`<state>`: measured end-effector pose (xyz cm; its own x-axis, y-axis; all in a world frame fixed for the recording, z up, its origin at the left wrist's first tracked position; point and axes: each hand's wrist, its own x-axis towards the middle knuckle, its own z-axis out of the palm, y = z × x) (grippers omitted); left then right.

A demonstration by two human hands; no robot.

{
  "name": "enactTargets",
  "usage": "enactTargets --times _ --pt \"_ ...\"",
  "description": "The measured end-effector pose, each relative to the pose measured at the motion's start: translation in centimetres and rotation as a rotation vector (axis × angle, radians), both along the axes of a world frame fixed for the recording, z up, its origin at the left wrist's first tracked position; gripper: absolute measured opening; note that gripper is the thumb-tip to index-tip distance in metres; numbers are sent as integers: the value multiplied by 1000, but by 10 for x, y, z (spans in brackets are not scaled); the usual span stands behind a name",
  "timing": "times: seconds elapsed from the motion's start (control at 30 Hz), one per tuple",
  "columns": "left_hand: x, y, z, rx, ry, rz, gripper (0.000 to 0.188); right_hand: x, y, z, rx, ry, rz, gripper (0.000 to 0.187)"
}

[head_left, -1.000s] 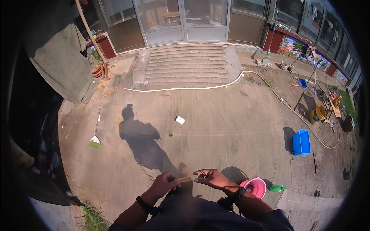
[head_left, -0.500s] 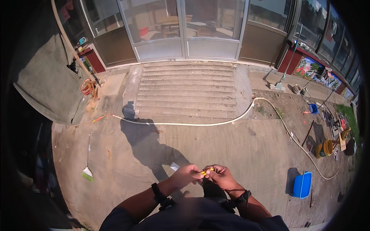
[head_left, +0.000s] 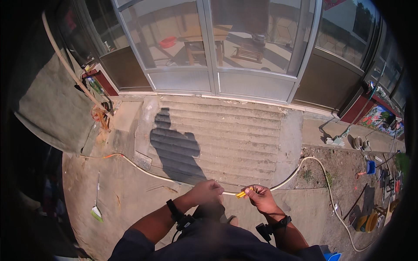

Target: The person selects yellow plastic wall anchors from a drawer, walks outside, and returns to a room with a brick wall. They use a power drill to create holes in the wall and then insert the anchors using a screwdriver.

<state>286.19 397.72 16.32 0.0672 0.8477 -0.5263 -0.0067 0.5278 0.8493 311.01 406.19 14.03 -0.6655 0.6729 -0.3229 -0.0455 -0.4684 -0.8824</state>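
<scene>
My right hand (head_left: 262, 199) pinches a small bright yellow object (head_left: 243, 194) between thumb and fingertips. It looks like short yellow pieces, too small for me to name the kind. To its left, apart from it, my left hand (head_left: 204, 192) is closed with its fingers curled in. Whatever it may hold is hidden. Both wrists wear black straps with small devices. A pale hose (head_left: 163, 177) runs across the ground just beyond both hands.
Ahead, a ridged concrete ramp (head_left: 235, 135) leads up to glazed metal double doors (head_left: 211, 80). A broom (head_left: 96, 212) lies at left. A mop (head_left: 337, 140), a yellow bucket (head_left: 371, 222) and a blue bin (head_left: 333, 256) are at right. A grey cover (head_left: 56, 104) hangs far left.
My hands, earlier together at the yellow object, have parted; it stays in my right hand. The white piece beside my left hand no longer shows. The ramp and doors are closer.
</scene>
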Motion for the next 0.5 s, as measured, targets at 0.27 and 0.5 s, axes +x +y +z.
enactTargets --times 0.27,0.5 --pt "-222 335 37 125 664 193 31 -16 225 -15 -76 -244 -292 19" --pt "-355 556 97 499 647 526 55 -45 356 34 -213 -373 -378 23"
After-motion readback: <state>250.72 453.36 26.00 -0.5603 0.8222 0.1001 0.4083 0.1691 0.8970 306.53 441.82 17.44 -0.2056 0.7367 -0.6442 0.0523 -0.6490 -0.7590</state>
